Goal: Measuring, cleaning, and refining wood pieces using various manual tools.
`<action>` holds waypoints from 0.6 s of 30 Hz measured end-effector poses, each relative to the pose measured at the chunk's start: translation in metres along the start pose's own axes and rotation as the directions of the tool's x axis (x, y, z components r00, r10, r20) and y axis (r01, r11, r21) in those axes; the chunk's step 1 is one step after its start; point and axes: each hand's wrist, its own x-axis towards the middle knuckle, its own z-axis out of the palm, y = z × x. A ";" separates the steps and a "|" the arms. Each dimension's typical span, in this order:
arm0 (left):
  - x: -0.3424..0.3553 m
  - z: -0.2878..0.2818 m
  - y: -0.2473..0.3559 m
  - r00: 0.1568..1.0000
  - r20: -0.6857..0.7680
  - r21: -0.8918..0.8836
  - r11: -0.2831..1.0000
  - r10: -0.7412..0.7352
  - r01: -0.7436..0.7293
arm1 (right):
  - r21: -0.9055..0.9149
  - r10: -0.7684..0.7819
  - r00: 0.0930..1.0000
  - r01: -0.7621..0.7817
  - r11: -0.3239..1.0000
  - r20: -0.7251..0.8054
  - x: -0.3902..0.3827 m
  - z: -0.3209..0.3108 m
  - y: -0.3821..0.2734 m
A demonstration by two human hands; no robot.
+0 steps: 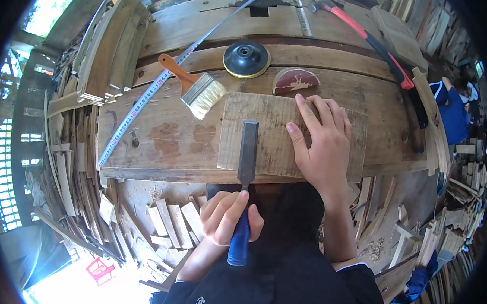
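My left hand (227, 217) is wrapped round the blue handle of a wood chisel (247, 152). Its steel blade points away from me and lies over the left part of a rough, flat wooden board (275, 134); whether the edge touches the wood I cannot tell. Spread on the right part of that board is my right hand (324, 143), palm down, thumb and fingers apart. The board rests at the near edge of a wooden workbench (171, 117). Just beyond it lies a half-round dark red sanding pad (296, 80), its face worn pale in places.
A paintbrush (194, 89), a black round backing disc (246, 59) and a long measuring tape (143, 99) lie on the bench. A red-and-black hammer (366, 38) is at right. Stacked boards (111, 49) stand back left. Wood offcuts (173, 225) cover the floor. Another person (452, 110) is at far right.
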 end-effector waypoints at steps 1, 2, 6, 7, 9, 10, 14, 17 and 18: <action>-0.001 -0.002 0.000 1.000 0.007 0.004 1.000 0.010 -0.010 | 0.006 -0.007 1.000 0.007 1.000 0.006 0.000 0.000 0.000; -0.002 -0.003 0.001 1.000 0.014 0.009 1.000 0.019 -0.019 | 0.005 -0.008 1.000 0.008 1.000 0.008 0.000 -0.001 0.000; 0.006 0.003 -0.003 0.999 0.043 0.046 0.999 -0.018 0.016 | 0.001 -0.008 1.000 0.008 1.000 -0.013 0.000 -0.002 0.001; 0.006 0.002 -0.003 0.999 0.043 0.041 0.999 -0.016 0.014 | -0.004 -0.006 1.000 0.006 1.000 -0.016 0.000 -0.002 0.001; 0.003 -0.002 -0.002 0.999 0.040 -0.004 0.999 -0.036 0.037 | 0.003 -0.008 1.000 0.008 1.000 -0.011 0.000 -0.001 0.001; -0.001 -0.003 -0.001 0.999 0.020 -0.007 1.000 -0.029 0.029 | 0.014 -0.014 1.000 0.014 1.000 -0.004 0.001 0.000 0.000; 0.002 -0.006 -0.005 0.998 0.056 -0.006 1.000 -0.016 0.017 | 0.006 -0.027 1.000 0.027 1.000 -0.007 0.001 -0.002 0.001; 0.005 -0.008 -0.005 0.991 0.120 -0.005 0.999 -0.053 0.054 | 0.008 -0.006 1.000 0.006 1.000 -0.008 0.001 -0.003 0.002; 0.001 -0.008 -0.005 0.992 0.119 -0.007 0.999 -0.052 0.053 | 0.014 -0.023 1.000 0.023 1.000 -0.003 0.001 -0.002 0.002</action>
